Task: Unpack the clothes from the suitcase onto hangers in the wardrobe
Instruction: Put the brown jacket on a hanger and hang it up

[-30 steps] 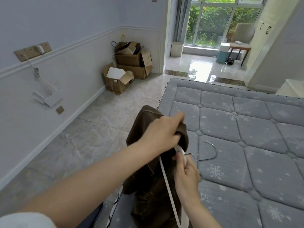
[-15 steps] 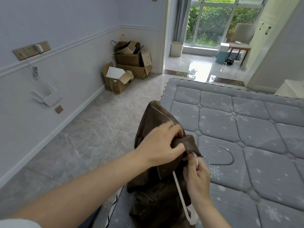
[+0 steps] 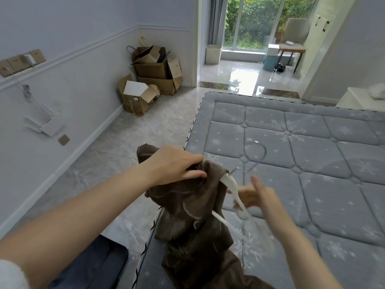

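While the left hand (image 3: 177,163) pinches the brown garment (image 3: 187,209), the blurred right hand (image 3: 256,197) seems spread beside the white hanger (image 3: 230,183).

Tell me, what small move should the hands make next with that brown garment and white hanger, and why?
Probably the right hand should grip the white plastic hanger again. It looks blurred and open beside the hanger, while the left hand holds the brown garment over one hanger end; the other end still sticks out bare.
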Available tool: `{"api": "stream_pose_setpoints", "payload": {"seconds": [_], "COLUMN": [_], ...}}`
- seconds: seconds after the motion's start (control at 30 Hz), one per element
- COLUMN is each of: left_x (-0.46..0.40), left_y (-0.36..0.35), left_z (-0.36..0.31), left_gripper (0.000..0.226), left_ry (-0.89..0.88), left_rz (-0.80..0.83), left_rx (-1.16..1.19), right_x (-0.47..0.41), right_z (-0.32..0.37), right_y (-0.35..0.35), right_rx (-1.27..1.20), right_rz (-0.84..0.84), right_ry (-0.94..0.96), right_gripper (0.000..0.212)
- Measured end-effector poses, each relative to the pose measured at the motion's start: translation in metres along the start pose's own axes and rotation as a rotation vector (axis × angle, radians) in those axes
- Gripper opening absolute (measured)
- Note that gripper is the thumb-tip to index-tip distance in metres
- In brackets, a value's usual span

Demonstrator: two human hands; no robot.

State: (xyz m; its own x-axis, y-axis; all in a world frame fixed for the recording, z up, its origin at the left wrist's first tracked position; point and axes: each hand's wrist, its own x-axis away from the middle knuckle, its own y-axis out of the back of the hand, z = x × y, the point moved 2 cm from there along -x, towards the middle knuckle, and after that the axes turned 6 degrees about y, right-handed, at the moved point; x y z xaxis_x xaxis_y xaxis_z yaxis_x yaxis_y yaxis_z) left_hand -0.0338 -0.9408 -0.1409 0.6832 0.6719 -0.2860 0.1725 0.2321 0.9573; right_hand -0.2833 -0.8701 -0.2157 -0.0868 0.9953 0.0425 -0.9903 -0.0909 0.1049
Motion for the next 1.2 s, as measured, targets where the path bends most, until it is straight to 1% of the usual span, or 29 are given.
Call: {"api": "stream_pose_setpoints", "payload": {"seconds": [0.07,0.13,0.2,0.23,0.27,0.3,0.4,0.47,0.53,0.6,0.63,0.7,0.77,0.87,0.9,0.93,1.0,1.07,1.13,1.2], "left_x": [0.004,0.007,0.010,0.012,0.014,0.016,0.019,0.020,0.019,0.019,0.019,0.020,0.022,0.023,0.022,0.021,0.020,0.022,0.025,0.028], "left_y": [-0.003,-0.001,0.003,0.004,0.005,0.006,0.013,0.018,0.023,0.027,0.030,0.034,0.036,0.039,0.039,0.040,0.040,0.041,0.042,0.041], "left_z": [0.003,0.009,0.014,0.017,0.019,0.021,0.018,0.013,0.008,0.001,-0.002,-0.004,-0.003,0.000,0.000,-0.001,0.001,0.007,0.018,0.029], "left_gripper": [0.045,0.037,0.034,0.037,0.042,0.047,0.047,0.048,0.052,0.052,0.051,0.048,0.043,0.027,0.021,0.017,0.015,0.019,0.029,0.036], "left_ry": [0.075,0.129,0.192,0.239,0.288,0.339,0.469,0.522,0.559,0.578,0.587,0.616,0.644,0.652,0.642,0.630,0.623,0.649,0.687,0.711], "left_rz": [-0.002,-0.019,-0.061,-0.075,-0.090,-0.108,-0.172,-0.210,-0.239,-0.257,-0.269,-0.302,-0.337,-0.379,-0.386,-0.388,-0.388,-0.400,-0.420,-0.419], "left_rx": [0.059,0.100,0.141,0.173,0.213,0.254,0.372,0.438,0.486,0.542,0.572,0.623,0.663,0.743,0.758,0.769,0.786,0.803,0.822,0.823], "right_x": [-0.004,0.001,0.010,0.016,0.023,0.027,0.032,0.027,0.014,0.000,-0.006,-0.015,-0.014,0.003,0.010,0.017,0.026,0.027,0.027,0.025], "right_z": [-0.019,-0.046,-0.070,-0.078,-0.082,-0.086,-0.086,-0.079,-0.071,-0.066,-0.065,-0.069,-0.080,-0.107,-0.115,-0.122,-0.125,-0.117,-0.094,-0.065], "right_y": [0.037,0.057,0.053,0.043,0.029,0.014,-0.038,-0.073,-0.096,-0.107,-0.110,-0.113,-0.115,-0.117,-0.117,-0.114,-0.098,-0.067,-0.026,0.012], "right_rx": [-0.038,-0.053,-0.119,-0.176,-0.203,-0.199,-0.133,-0.127,0.021,0.244,0.304,0.372,0.388,0.296,0.249,0.214,0.200,0.264,0.325,0.355], "right_rz": [-0.127,-0.180,-0.156,-0.126,-0.093,-0.081,-0.157,-0.160,-0.176,-0.220,-0.234,-0.247,-0.249,-0.223,-0.216,-0.228,-0.336,-0.532,-0.743,-0.864], "right_ry": [-0.136,-0.274,-0.394,-0.441,-0.438,-0.392,-0.176,-0.064,0.005,0.051,0.064,0.063,-0.011,-0.198,-0.248,-0.276,-0.300,-0.260,-0.126,0.039], "right_gripper": [0.054,0.036,0.024,0.021,0.021,0.024,0.030,0.041,0.051,0.050,0.048,0.046,0.038,0.014,0.011,0.013,0.019,0.017,0.013,0.011]}}
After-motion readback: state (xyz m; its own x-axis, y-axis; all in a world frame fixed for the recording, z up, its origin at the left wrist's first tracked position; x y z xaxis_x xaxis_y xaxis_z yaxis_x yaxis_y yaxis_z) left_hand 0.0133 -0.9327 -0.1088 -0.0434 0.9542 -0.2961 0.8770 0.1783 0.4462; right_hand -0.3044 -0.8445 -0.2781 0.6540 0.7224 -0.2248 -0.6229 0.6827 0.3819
